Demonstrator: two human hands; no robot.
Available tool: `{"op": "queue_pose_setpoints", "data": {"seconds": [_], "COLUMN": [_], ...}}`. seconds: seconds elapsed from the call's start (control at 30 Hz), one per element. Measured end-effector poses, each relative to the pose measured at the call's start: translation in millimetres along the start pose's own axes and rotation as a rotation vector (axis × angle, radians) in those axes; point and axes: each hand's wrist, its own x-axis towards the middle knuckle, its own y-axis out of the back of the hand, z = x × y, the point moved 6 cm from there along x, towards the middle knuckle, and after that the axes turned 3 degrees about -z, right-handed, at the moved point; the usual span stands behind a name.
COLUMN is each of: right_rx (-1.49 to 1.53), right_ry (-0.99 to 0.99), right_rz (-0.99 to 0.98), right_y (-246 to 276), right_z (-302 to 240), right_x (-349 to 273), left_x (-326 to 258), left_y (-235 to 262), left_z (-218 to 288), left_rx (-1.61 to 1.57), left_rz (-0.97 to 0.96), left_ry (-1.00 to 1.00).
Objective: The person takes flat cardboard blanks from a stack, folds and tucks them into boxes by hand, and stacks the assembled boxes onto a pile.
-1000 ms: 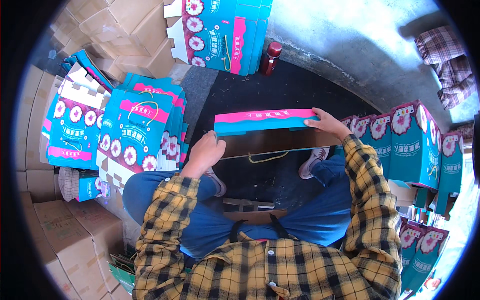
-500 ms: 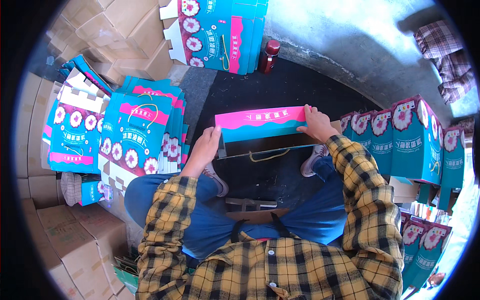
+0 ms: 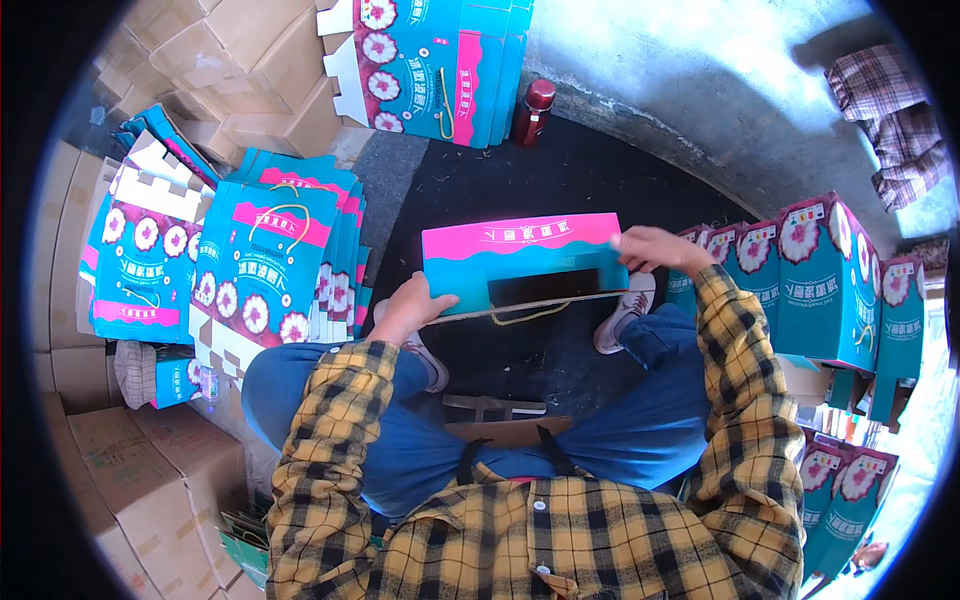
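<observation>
A teal and pink carton (image 3: 520, 232) is held in front of me above the dark floor mat, between my knees. A dark opening shows in its near side, with teal flaps at both ends of it. From the near edge hangs a yellow cord handle (image 3: 530, 316). My left hand (image 3: 410, 306) grips the near left corner, thumb lying on the teal flap and the other fingers mostly hidden. At the right end, my right hand (image 3: 660, 249) has bent fingers against the carton's edge, slightly blurred.
Flattened cartons (image 3: 262, 262) lie stacked at the left, and another flat stack (image 3: 430, 70) stands at the back beside a red flask (image 3: 533, 112). Assembled cartons (image 3: 828, 285) stand at the right. Brown boxes (image 3: 150, 470) line the left side; plaid cloth (image 3: 890, 125) hangs far right.
My left hand has slid down to the near left corner. My right hand has shifted from the far top edge to the right end. Teal end flaps now narrow the opening.
</observation>
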Motion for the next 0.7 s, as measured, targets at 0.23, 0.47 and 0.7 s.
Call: {"op": "queue_pose_setpoints", "data": {"seconds": [0.23,0.47,0.7], "right_rx": [-0.720,-0.656,-0.049], "right_ry": [0.333,0.215,-0.014], "right_rz": [-0.138,0.434,0.203], "right_y": [-38.4,14.3,9.0], "right_z": [-2.3,2.1,71.5], "right_x": [-10.0,9.4,50.2], "left_x": [-1.5,34.4,7.7], "left_y": [-0.1,-30.8,-63.7], "left_z": [8.4,-45.6,7.4], "left_rx": [-0.028,-0.718,-1.007], "left_rz": [0.077,-0.099,-0.381], "left_ry": [-0.062,0.292,0.377]}}
